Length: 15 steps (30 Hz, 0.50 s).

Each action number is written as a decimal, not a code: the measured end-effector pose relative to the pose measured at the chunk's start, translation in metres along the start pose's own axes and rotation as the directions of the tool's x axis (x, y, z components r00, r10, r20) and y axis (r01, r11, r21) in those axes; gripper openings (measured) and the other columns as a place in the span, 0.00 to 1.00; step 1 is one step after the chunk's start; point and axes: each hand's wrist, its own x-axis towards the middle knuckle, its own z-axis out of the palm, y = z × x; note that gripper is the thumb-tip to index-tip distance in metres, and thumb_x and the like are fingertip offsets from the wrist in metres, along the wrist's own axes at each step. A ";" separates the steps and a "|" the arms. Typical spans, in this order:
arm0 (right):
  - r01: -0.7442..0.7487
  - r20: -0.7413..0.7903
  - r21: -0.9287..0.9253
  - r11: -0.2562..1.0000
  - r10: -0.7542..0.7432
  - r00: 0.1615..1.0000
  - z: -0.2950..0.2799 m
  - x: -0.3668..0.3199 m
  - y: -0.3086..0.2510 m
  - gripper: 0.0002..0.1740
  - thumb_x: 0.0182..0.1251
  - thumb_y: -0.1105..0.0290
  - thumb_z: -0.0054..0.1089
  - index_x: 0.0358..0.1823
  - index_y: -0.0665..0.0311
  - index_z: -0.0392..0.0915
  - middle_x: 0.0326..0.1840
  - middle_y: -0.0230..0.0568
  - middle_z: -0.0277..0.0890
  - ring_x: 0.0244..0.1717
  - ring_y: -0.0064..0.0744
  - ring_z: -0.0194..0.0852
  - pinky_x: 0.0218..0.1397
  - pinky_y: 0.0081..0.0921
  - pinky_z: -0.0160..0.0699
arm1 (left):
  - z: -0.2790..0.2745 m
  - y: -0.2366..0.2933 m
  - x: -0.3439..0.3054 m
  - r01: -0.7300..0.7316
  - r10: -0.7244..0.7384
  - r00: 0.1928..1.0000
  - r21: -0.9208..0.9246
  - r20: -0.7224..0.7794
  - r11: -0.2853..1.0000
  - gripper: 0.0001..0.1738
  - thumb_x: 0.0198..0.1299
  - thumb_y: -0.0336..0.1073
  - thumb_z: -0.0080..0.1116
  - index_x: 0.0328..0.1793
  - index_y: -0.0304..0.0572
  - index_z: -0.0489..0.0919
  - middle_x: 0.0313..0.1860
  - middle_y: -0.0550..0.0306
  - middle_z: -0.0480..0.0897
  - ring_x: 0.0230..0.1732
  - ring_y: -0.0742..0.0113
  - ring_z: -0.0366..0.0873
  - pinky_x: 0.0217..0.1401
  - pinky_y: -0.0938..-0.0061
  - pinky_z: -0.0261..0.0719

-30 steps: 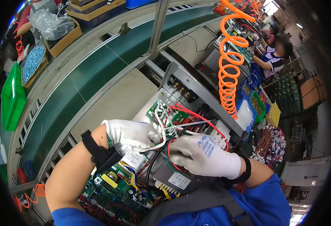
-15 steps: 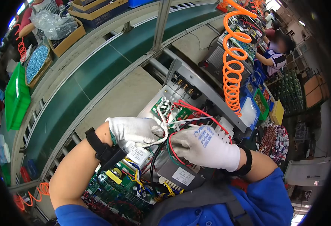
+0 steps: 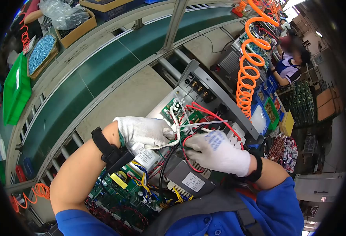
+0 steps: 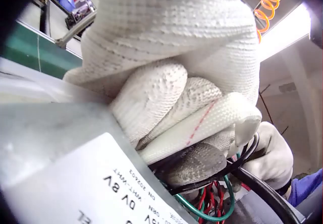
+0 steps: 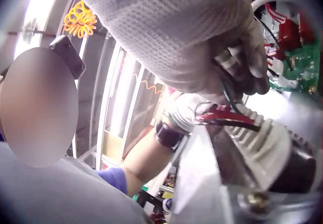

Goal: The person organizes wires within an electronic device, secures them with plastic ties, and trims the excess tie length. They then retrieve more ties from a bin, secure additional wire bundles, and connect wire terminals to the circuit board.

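My gloved left hand [image 3: 145, 131] grips a white fabric-like sleeve [image 4: 202, 125] with a red stripe; its fingers curl around it, and a black cable [image 4: 262, 191] passes beside them. Close by on the right, my gloved right hand [image 3: 220, 153] has bent fingers around a dark green wire [image 5: 229, 97]. A red wire [image 3: 188, 159] loops down beside those fingers. One long white cable tie [image 3: 208, 124] sticks out to the right above the hands. Below lies a grey transformer block [image 3: 177, 169] with a white label [image 3: 192, 182]; a labelled silver-white box [image 3: 146, 156] sits under my left wrist.
The metal chassis [image 3: 224, 100] rises behind the hands, with red cables [image 3: 210, 111] inside. Green circuit boards [image 3: 122, 196] lie near my body. An orange coiled hose [image 3: 249, 74] hangs at right. Beyond runs a green conveyor [image 3: 74, 82]; another person [image 3: 289, 70] works at far right.
The head view has shifted slightly, moving the scene to the right. Both hands stay close together at the wires, the left still gripping the white sleeve, the right fingers moving slightly beside the red loop.
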 end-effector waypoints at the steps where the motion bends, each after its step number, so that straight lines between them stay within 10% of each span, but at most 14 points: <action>1: 0.010 0.032 -0.038 0.999 -0.009 0.999 0.004 0.000 0.006 0.17 0.67 0.60 0.54 0.48 0.65 0.79 0.37 0.51 0.80 0.40 0.47 0.82 0.42 0.38 0.78 | 0.002 -0.001 0.001 -0.115 0.115 0.993 -0.009 -0.017 0.993 0.05 0.61 0.27 0.51 0.31 0.42 0.74 0.22 0.75 0.66 0.23 0.82 0.63 0.23 0.78 0.61; 5: -0.035 0.318 0.188 0.982 -0.027 0.948 -0.041 -0.009 -0.001 0.22 0.68 0.59 0.58 0.56 0.66 0.78 0.40 0.50 0.80 0.37 0.41 0.82 0.41 0.32 0.78 | 0.004 0.003 0.001 0.051 -0.053 0.998 -0.048 -0.028 0.998 0.06 0.59 0.28 0.51 0.29 0.41 0.71 0.21 0.70 0.64 0.23 0.77 0.63 0.25 0.75 0.62; 7: -0.135 0.251 0.557 0.820 -0.011 0.968 -0.051 -0.030 -0.005 0.25 0.67 0.59 0.61 0.59 0.68 0.75 0.45 0.50 0.80 0.40 0.41 0.82 0.44 0.29 0.79 | 0.000 -0.005 0.002 -0.297 0.304 0.953 0.173 -0.011 0.939 0.08 0.59 0.30 0.51 0.28 0.38 0.70 0.20 0.62 0.63 0.24 0.69 0.64 0.28 0.70 0.63; 10: 0.267 -0.017 0.090 0.960 -0.266 0.964 -0.031 -0.043 -0.008 0.26 0.67 0.53 0.60 0.57 0.66 0.76 0.45 0.50 0.80 0.43 0.46 0.82 0.45 0.32 0.80 | -0.009 -0.006 0.001 -0.242 0.230 0.970 0.226 0.078 0.944 0.09 0.61 0.33 0.53 0.40 0.31 0.74 0.33 0.53 0.71 0.32 0.63 0.69 0.37 0.69 0.69; 13: 0.124 0.095 -0.143 0.982 -0.111 0.989 -0.012 -0.041 -0.026 0.18 0.65 0.52 0.59 0.37 0.60 0.76 0.33 0.42 0.78 0.37 0.42 0.83 0.37 0.35 0.80 | -0.012 -0.010 -0.001 -0.219 0.191 0.974 0.279 0.123 0.935 0.16 0.62 0.31 0.54 0.52 0.26 0.78 0.47 0.49 0.81 0.40 0.68 0.74 0.44 0.73 0.74; 15: 0.119 0.051 -0.110 0.987 -0.114 0.992 -0.008 -0.041 -0.024 0.17 0.63 0.57 0.62 0.42 0.63 0.78 0.33 0.41 0.79 0.36 0.42 0.82 0.35 0.38 0.78 | -0.006 -0.010 -0.002 -0.042 0.038 0.999 0.139 0.032 0.989 0.14 0.62 0.30 0.55 0.52 0.28 0.78 0.41 0.55 0.81 0.36 0.75 0.73 0.39 0.77 0.73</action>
